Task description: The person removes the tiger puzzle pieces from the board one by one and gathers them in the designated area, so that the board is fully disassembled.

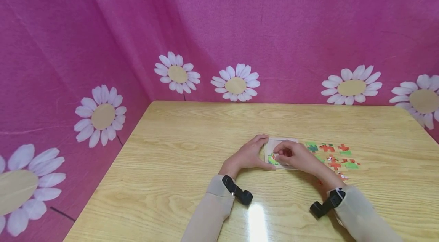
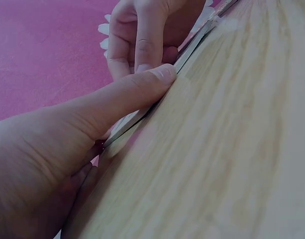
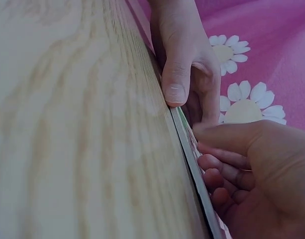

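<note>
A pale, thin-rimmed puzzle board (image 1: 269, 145) lies flat on the table. My left hand (image 1: 248, 155) grips its left side, thumb along the near edge and fingers at the far left corner. In the left wrist view, the left thumb (image 2: 137, 89) lies against the board's edge. My right hand (image 1: 296, 156) is over the board with its fingers curled. Its thumb and forefinger pinch at a green, yellow and red puzzle piece (image 1: 272, 159) in the near left corner. The right wrist view shows the right hand (image 3: 261, 174) low at the board's rim; the fingers mostly hide the piece.
Several loose red and green puzzle pieces (image 1: 333, 162) are spread to the right of the board, some partly behind the right forearm. The wooden table (image 1: 164, 181) ends at a pink curtain (image 1: 288, 24) with daisies at the back and left.
</note>
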`<state>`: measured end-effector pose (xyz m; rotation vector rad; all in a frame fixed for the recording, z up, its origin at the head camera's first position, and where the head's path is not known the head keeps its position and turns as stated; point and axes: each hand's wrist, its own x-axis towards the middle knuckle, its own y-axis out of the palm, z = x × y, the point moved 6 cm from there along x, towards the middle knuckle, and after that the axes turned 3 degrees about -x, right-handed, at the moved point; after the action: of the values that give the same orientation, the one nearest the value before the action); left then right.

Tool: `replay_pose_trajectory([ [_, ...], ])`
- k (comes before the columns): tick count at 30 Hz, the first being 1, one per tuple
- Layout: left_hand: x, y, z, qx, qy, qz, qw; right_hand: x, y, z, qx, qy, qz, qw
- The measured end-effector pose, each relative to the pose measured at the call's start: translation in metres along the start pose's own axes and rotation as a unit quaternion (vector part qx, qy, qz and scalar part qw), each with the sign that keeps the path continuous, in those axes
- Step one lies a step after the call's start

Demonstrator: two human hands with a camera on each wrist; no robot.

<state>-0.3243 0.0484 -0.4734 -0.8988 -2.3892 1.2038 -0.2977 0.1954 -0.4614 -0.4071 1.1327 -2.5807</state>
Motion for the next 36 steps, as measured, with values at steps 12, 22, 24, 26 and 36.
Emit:
replay_pose_trajectory([
  [12, 0.000, 0.000, 0.002, -0.001, 0.003, 0.005, 1.0000, 0.006, 0.007, 0.001, 0.026, -0.008, 0.034, 0.9990],
  [22, 0.001, 0.002, 0.002, -0.001, 0.007, 0.003, 1.0000, -0.001, 0.007, 0.000, 0.058, 0.014, 0.018, 0.9981],
  [24, 0.001, 0.002, 0.002, -0.002, 0.006, 0.004, 1.0000, -0.003, 0.007, 0.000, 0.066, 0.015, 0.013, 0.9976],
  [26, 0.001, 0.002, 0.002, -0.001, 0.007, 0.003, 1.0000, -0.006, 0.007, 0.000, 0.072, 0.011, 0.005, 0.9973],
  [36, 0.001, 0.002, 0.001, -0.003, 0.007, 0.001, 1.0000, -0.012, 0.006, 0.005, 0.080, 0.006, -0.024, 0.9965],
])
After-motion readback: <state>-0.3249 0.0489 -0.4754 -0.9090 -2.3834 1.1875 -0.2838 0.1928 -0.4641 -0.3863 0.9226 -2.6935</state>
